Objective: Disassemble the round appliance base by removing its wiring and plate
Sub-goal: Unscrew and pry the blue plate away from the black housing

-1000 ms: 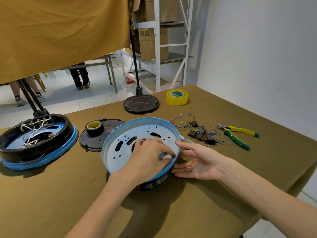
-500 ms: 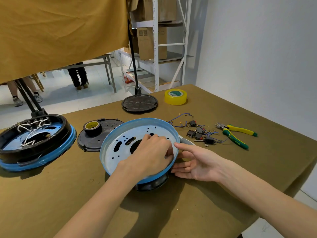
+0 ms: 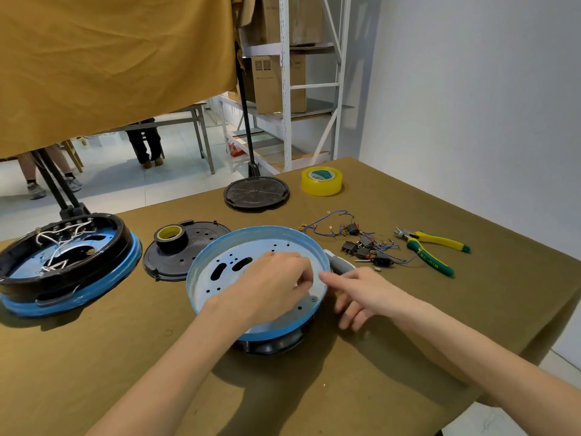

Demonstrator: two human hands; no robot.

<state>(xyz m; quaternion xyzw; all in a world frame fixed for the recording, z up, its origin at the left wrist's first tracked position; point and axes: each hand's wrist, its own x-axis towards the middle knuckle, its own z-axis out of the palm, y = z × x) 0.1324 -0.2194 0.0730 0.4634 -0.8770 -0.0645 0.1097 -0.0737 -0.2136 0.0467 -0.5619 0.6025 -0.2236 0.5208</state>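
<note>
The round appliance base lies in front of me: a light-blue perforated plate (image 3: 207, 287) sits tilted on a black housing (image 3: 273, 344). My left hand (image 3: 270, 284) is inside the plate, its fingers curled down against the inner wall near the right rim. Whatever they grip there is hidden. My right hand (image 3: 364, 291) is just outside the plate on the right. Its straight index finger touches the rim and the other fingers hang loosely below. Removed wiring with switches (image 3: 361, 243) lies on the table beyond the right hand.
A second base with white wires (image 3: 63, 265) stands at the left. A black cover carrying a black tape roll (image 3: 171, 237) lies behind the plate, with a black disc (image 3: 256, 191) and yellow tape (image 3: 321, 180) farther back. Yellow-green pliers (image 3: 430, 250) lie right, near the table edge.
My left hand has slid toward the plate's right rim. My right hand has come up from flat beside the housing, and its index finger now points at the rim.
</note>
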